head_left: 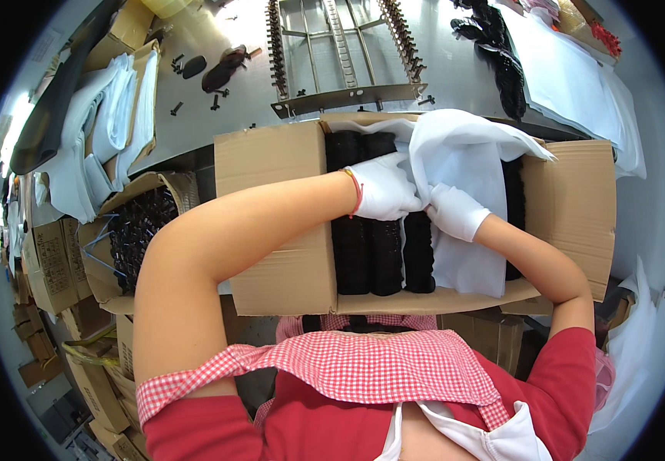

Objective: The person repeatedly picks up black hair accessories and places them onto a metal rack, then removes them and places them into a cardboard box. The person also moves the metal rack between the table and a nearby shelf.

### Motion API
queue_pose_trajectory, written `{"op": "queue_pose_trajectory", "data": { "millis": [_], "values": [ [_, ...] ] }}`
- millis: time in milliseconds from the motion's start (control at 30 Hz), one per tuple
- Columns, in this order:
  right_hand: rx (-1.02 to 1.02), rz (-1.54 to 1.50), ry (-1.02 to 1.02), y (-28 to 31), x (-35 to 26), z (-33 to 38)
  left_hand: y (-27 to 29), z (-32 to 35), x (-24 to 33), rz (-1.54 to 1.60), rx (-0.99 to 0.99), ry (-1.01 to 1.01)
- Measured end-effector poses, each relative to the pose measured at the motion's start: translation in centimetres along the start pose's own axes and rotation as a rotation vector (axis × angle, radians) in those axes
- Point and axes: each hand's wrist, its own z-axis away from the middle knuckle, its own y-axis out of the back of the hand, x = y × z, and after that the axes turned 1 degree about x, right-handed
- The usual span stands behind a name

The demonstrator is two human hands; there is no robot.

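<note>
A cardboard box with its flaps spread out stands before me, packed with upright rows of fuzzy black bundles. A soft white sheet lies partly down among the rows, its upper part folded over at the box's far side. My left hand, in a white glove, is closed at the sheet's left edge above the black rows. Close beside it, my gloved right hand pinches the sheet near its middle. Both sets of fingertips are partly hidden by the cloth.
Beyond the box is a metal table bearing a metal rack with toothed sides. Black pieces and stacked white sheets lie at the right. Folded white sheets and an open box of black items are at the left.
</note>
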Motion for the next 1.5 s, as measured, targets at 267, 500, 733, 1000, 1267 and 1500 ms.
{"op": "queue_pose_trajectory", "data": {
  "millis": [267,500,733,1000,1267,1500],
  "values": [
    [0.422,-0.021,0.258,-4.3,1.8,-0.2,0.3,-0.9,0.8,0.157,-0.121,0.217],
    [0.558,-0.190,0.368,-7.9,3.2,-2.7,2.8,-1.2,4.1,-0.024,0.151,0.248],
    [0.296,0.297,0.342,6.3,-4.9,1.2,4.6,-0.9,10.5,-0.034,0.323,0.211],
    [0.620,0.646,0.738,10.1,-8.9,-13.6,4.8,2.1,13.3,-0.127,0.508,0.581],
    [0.909,0.328,0.848,16.4,-16.2,-8.4,10.3,9.2,6.8,-0.470,0.825,0.999],
    [0.562,-0.869,0.613,16.3,-21.0,1.1,23.1,8.1,8.0,-0.883,0.832,0.804]
  ]
}}
